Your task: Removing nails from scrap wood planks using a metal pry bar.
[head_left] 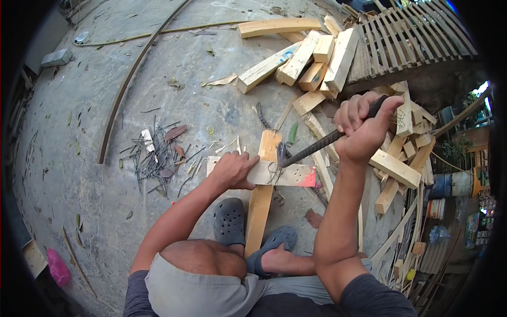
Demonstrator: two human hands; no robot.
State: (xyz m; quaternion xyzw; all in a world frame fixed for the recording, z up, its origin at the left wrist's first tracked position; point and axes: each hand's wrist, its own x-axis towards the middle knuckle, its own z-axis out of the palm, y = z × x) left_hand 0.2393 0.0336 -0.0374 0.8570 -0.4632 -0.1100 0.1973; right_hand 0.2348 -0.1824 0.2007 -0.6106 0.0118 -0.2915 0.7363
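A short wooden board with a pink-painted end lies across a longer wooden beam between my feet. On its left part rests my left hand, thumb and fingers spread over the board's edges. My right hand is closed around the upper end of a dark ribbed steel bar, which slants down to the left. The bar's bent, hooked end meets the board near the beam crossing, beside some thin bent metal. Another ribbed bar shows just beyond the beam; part of it is hidden.
Loose nails lie heaped with dry leaves on the concrete at left. Cut wood blocks are piled ahead and to the right, beside a slatted wooden structure. A long curved strip lies at upper left. Buckets stand far right.
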